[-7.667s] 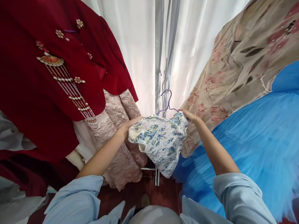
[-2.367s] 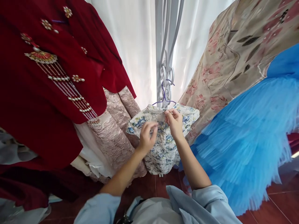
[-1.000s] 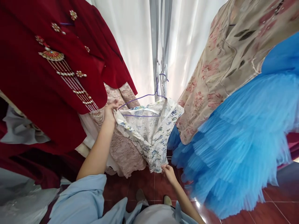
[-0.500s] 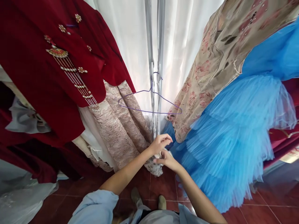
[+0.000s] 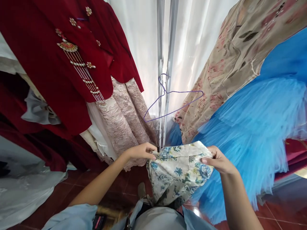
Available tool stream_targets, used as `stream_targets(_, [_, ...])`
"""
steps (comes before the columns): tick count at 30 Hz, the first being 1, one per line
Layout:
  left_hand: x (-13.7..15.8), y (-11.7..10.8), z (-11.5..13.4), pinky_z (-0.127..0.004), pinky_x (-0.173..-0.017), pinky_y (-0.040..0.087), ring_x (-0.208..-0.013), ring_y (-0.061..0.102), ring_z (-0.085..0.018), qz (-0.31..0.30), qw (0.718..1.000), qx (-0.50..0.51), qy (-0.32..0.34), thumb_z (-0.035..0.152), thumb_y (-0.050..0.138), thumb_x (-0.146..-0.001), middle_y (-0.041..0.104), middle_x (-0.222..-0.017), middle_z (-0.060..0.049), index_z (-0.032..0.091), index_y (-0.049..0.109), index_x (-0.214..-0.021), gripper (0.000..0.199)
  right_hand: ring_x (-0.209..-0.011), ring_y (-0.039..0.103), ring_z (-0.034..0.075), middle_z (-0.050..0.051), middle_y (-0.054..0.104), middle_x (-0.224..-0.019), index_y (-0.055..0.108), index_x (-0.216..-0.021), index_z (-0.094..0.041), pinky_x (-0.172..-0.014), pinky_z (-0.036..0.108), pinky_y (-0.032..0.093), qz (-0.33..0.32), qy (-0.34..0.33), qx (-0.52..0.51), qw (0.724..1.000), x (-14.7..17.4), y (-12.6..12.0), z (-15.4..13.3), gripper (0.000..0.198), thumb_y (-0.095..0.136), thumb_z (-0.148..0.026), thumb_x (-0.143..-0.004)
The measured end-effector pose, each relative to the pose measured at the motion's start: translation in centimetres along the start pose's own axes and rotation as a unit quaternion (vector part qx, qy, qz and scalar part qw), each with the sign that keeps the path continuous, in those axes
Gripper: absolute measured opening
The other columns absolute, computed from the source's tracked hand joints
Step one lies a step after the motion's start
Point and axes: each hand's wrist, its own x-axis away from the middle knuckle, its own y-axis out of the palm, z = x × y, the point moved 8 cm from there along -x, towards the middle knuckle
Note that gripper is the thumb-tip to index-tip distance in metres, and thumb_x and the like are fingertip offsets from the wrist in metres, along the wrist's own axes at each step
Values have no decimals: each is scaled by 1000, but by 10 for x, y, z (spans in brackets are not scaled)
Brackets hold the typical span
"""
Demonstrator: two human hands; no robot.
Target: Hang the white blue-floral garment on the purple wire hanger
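Between my two hands is stretched a white garment with a blue and green floral print (image 5: 178, 172); its exact kind does not show. My left hand (image 5: 144, 151) pinches its upper left edge, and my right hand (image 5: 218, 159) grips the upper right corner, thumb on the near side. The cloth hangs down in front of my body. Just above it, a thin purple wire hanger (image 5: 173, 105) hangs tilted, with nothing on it, before a pair of grey metal uprights (image 5: 166, 41).
To the left hang a dark red jacket (image 5: 79, 80) with beaded ornaments and a pale pink brocade skirt (image 5: 127, 118). On the right are a beige floral dress (image 5: 216, 73) and a blue tiered tulle gown (image 5: 251, 127). A white curtain (image 5: 141, 35) backs the uprights; red tiles (image 5: 115, 188) cover the floor.
My hands have moved apart from close together, and the floral garment is now spread between them. The hanger has tilted, its left end lower. The view has shifted slightly.
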Motion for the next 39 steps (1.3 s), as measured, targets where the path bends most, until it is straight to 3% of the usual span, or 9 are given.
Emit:
stream_targets(7, [16,-28,-16,-22,-58,34,-63,44,-12,-25,999,-2,-26,48,73,-78,50,-66,2,14,61,-71,37,-39,60,18,9,70,-53,78,-62,-13,-37,23,44,101,-63,-30,992,4,-36,-11,31,87,-42,-65])
stream_targets(10, [24,-82,-13,-22,-60,35,-65,46,-12,92,991,-93,-4,39,73,-75,49,-65,3,15,56,-65,31,-34,54,16,7,66,-48,75,-58,-14,-33,23,39,166,-57,-23,984,-1,-50,-13,34,87,-44,-64])
stream_targets(14, [31,-166,5,-27,-77,43,-82,55,-19,266,953,-124,80,28,69,-73,59,-82,-4,16,57,-63,20,-45,63,20,9,73,-61,79,-70,-13,-42,27,48,184,12,26,982,-25,-45,-7,32,86,-44,-69])
stream_targets(18, [10,-212,0,-27,-89,44,-99,56,-22,337,932,13,129,23,69,-62,62,-99,-7,17,59,-66,12,-56,66,23,9,75,-69,80,-77,-14,-51,31,52,177,11,54,983,-52,-34,-8,31,84,-45,-73])
stream_targets(23, [-36,-218,-18,-20,-64,45,-66,55,-12,279,911,280,115,26,70,-64,59,-73,1,18,59,-78,19,-58,64,22,6,73,-67,79,-81,-15,-54,30,51,246,-37,103,963,-70,-56,-21,31,82,-44,-71])
stream_targets(27, [-45,-215,1,-16,-50,38,-52,49,-8,224,929,275,103,27,80,-67,56,-61,3,15,60,-74,25,-55,54,15,1,64,-61,72,-69,-16,-50,25,41,365,-113,250,890,-74,-111,-58,27,74,-42,-74])
stream_targets(32, [-35,-215,22,-23,-69,52,-71,66,-16,207,949,222,79,41,79,-78,73,-82,-5,13,71,-94,33,-61,48,13,-1,56,-62,61,-60,-18,-58,25,36,409,-206,407,790,-104,-167,-117,22,62,-29,-79])
stream_targets(35, [-31,-221,24,-25,-71,54,-75,69,-19,219,949,217,60,45,81,-77,76,-85,-8,12,74,-97,40,-66,48,11,-2,55,-64,57,-59,-17,-64,25,37,407,-224,380,799,-146,-184,-142,25,57,-22,-84])
stream_targets(39, [-35,-236,14,-25,-62,54,-68,69,-19,243,932,265,35,45,83,-73,76,-79,-9,10,75,-92,41,-66,49,6,0,60,-70,59,-64,-9,-67,23,39,355,-168,205,897,-211,-174,-139,38,43,-22,-96])
